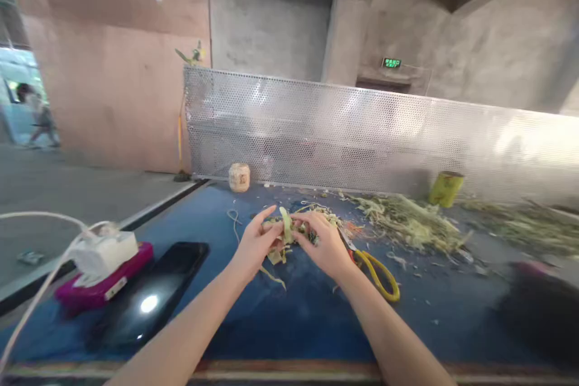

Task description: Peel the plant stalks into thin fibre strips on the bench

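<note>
Both my hands meet over the blue table (294, 313), pinching a bundle of pale green leaf strips (286, 230). My left hand (256, 244) grips the strips from the left with fingers curled round them. My right hand (323, 241) holds the same bundle from the right, fingers pressed on it. One strip sticks upward between my thumbs. Loose ends of the strips hang down onto the table below my hands.
Yellow-handled scissors (377, 271) lie just right of my right hand. A heap of leaf scraps (407, 220) spreads at the right. A black phone (149, 295), a pink box with a white charger (104, 262), a small jar (239, 177), a yellow-green can (446, 188) and a perforated metal screen (362, 132) stand around.
</note>
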Demonstrator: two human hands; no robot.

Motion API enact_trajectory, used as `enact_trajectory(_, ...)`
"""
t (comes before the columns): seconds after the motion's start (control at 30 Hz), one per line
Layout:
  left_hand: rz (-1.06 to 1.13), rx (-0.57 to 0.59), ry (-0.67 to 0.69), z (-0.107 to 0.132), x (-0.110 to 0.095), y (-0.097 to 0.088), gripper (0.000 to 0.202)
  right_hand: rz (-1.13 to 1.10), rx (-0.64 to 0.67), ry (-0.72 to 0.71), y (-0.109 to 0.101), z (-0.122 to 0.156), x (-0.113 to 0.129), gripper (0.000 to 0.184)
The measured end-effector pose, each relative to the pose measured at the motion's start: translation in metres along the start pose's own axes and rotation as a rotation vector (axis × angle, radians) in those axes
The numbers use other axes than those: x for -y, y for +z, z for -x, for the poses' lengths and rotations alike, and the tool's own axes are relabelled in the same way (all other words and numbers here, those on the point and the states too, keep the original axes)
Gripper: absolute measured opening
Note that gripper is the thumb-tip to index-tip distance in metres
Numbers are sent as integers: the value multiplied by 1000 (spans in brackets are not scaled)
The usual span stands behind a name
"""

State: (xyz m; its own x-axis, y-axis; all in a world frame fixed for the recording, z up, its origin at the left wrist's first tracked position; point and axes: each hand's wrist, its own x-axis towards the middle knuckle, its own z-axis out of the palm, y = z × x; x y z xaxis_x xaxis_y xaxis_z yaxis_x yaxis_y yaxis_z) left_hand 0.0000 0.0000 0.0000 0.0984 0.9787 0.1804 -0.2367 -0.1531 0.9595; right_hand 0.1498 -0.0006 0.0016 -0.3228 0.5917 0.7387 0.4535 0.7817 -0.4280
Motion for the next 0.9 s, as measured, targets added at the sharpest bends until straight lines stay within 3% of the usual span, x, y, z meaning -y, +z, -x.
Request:
enact_trajectory(0.2,-62,-27,71,2,-3,1,68,-250,24,271,4,0,-6,32)
enact_trajectory(0.37,-76,-9,85,0,1,0,66,-318,48,374,10,-1,-12,25)
enact_trajectory(0.67,52,15,46,0,0,2,61,-330,33,380,11,-1,-17,22)
enact_trajectory(0.9,-80,-6,62,1,-2,2,65,-321,56,364,7,-1,-13,20)
